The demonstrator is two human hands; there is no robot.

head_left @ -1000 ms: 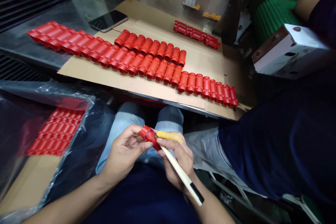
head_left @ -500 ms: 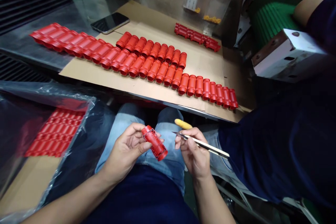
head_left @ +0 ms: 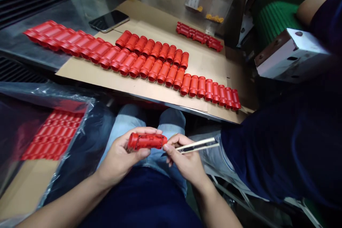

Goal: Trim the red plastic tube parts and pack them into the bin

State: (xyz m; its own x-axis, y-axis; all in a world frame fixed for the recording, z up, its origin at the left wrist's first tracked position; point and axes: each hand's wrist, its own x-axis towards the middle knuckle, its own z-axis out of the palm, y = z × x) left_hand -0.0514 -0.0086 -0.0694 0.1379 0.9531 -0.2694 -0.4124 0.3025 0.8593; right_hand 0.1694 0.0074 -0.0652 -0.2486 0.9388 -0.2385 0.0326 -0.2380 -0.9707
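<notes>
- The left forearm [head_left: 72, 197] slants up from the lower left corner, bare to the wrist.
- The left hand [head_left: 120, 155] is turned palm inward, its thumb [head_left: 141, 155] stretched along the near side and its fingers [head_left: 148, 130] reaching across the far side in a light, closed hold.
- The right forearm [head_left: 219, 197] rises from the bottom edge, leaning leftward.
- The right hand [head_left: 188, 160] pinches with thumb and index finger, the other fingers curled beneath.
- Both hands meet above the thighs [head_left: 120, 131], fingertips near each other.
</notes>
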